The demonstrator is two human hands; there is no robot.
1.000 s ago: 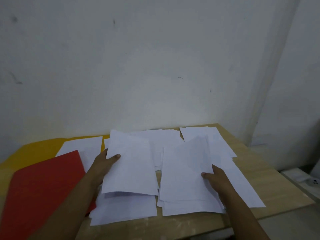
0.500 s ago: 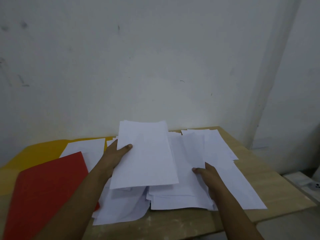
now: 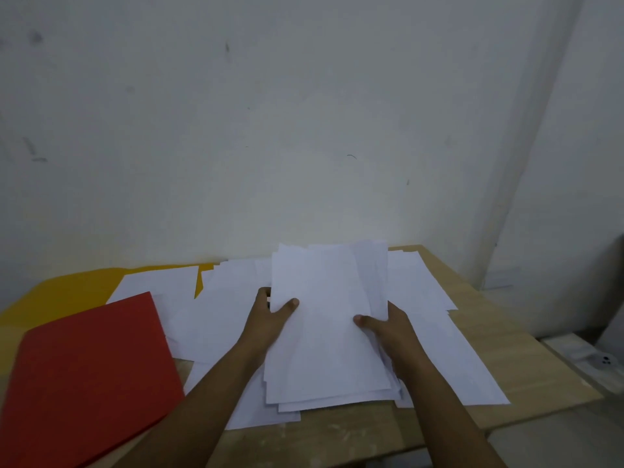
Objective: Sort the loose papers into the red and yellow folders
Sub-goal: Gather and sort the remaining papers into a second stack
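At table (image 3: 526, 363) centre, my left hand (image 3: 270, 319) and right hand (image 3: 388, 327) grip one paper stack (image 3: 324, 332), thumbs on top. Red folder (image 3: 87, 376) lies at nine o'clock.

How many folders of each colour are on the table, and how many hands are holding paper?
Red folder: 1
Yellow folder: 1
Hands gripping the stack of papers: 2, left hand and right hand
Total: 2 folders, 2 hands. Loose sheets overlap too much to count.

Dim, flat indoor light, soft focus, wide-angle bending at edges.
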